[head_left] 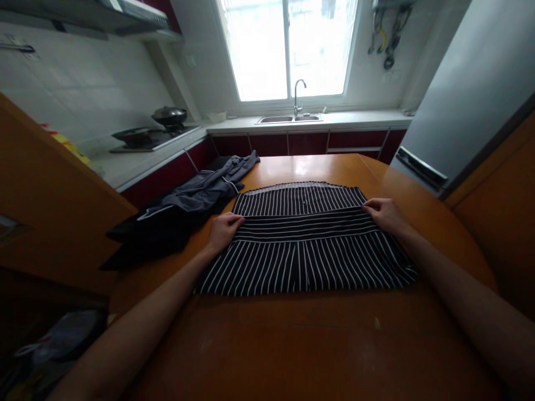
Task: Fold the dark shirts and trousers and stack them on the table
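Observation:
A black garment with white stripes (305, 262) lies spread flat on the wooden table (267, 345). Its stripes run crosswise along a waistband and lengthwise above and below it; a centre seam divides the lower part like shorts. My left hand (224, 229) pinches the garment at the left end of the waistband. At the opposite end, my right hand (385, 214) has its thumb and fingers closed on the right edge. Between the two hands the band is fairly straight. A pale inner side shows along the far edge.
Dark grey and black clothes (196, 195) lie heaped at the table's left edge. Beyond are a counter with a sink (288, 118), a stove with pans (169, 116), and a fridge (463, 94) at the right. A plastic bag (69, 334) sits low at left.

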Tool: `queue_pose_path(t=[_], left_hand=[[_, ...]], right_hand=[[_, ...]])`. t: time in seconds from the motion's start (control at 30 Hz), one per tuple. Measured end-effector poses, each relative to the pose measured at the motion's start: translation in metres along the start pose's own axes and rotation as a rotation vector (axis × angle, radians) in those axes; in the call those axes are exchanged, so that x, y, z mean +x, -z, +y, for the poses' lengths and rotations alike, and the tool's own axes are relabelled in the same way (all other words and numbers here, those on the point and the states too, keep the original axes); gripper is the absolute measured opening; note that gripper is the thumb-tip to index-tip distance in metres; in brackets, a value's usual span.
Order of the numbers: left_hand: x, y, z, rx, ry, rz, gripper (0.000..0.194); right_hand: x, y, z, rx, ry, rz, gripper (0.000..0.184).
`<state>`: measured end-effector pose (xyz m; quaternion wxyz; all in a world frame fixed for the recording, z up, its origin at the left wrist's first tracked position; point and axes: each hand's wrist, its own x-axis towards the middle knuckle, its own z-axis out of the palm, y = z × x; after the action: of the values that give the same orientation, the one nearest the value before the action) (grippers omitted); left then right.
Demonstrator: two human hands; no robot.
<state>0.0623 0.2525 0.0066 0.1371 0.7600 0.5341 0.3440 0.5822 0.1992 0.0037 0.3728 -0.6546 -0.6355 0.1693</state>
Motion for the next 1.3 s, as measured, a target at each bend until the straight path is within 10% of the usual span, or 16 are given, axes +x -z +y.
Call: queue_pose_path(t=[0.3, 0.47, 0.63, 0.77, 1.1, 1.3], left_hand=[[0.006, 0.004, -0.014, 0.039, -0.002, -0.081, 0.042], [-0.002, 0.02, 0.043, 0.166, -0.261, -0.153, 0.064], [-0.033, -0.035, 0.121, 0.277, -0.474, -0.431, 0.063], [-0.051, -0.081, 0.13, 0.342, -0.441, -0.475, 0.065], [-0.06, -0.027, 0.039, 0.468, -0.072, -0.349, 0.068], [-0.091, 0.023, 0.025, 0.413, -0.06, -0.275, 0.061]], right_hand=[[0.002, 0.0, 0.007, -0.245, 0.009, -0.115, 0.029], [-0.021, 0.0, -0.05, -0.517, 0.12, -0.019, 0.046], [-0.062, -0.078, -0.121, -0.384, 0.39, -0.199, 0.061], [-0.072, -0.119, -0.117, -0.408, 0.293, -0.312, 0.069], [-0.056, -0.024, -0.001, -0.61, -0.093, -0.2, 0.074], [-0.082, 0.009, -0.004, -0.53, -0.008, 0.0, 0.065]])
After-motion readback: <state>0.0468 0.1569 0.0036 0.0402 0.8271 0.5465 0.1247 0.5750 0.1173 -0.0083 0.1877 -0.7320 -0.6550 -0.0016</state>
